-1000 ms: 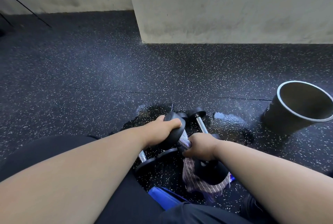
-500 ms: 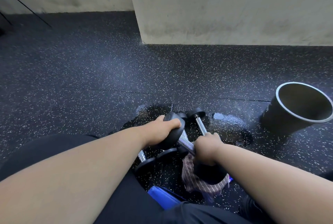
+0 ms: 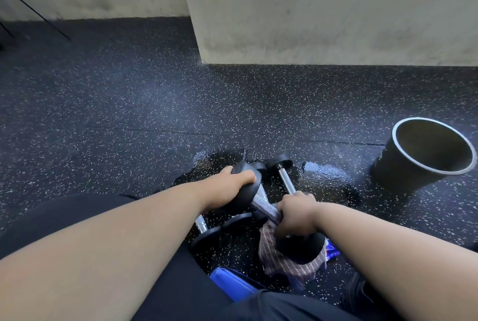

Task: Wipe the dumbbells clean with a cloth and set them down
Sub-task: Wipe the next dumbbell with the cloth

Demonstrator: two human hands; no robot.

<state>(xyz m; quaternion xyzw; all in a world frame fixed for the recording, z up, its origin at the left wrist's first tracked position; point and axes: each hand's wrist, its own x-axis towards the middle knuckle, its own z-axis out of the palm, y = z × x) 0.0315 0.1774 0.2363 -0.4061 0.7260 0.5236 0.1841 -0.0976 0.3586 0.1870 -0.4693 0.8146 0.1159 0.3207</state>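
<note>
Sliding along the handle, the right hand has carried the striped cloth toward six o'clock, fingers wrapped round cloth and bar. Left hand grips the upper head of the dumbbell, held tilted over the wet floor. Two more dumbbells lie beneath; a bucket sits at three o'clock.

We see one dumbbell held above the floor, left hand on its far head, right hand round its handle with the cloth draped under the near head; other dumbbells lie beneath; a bucket stands well right; a wall rises behind.
</note>
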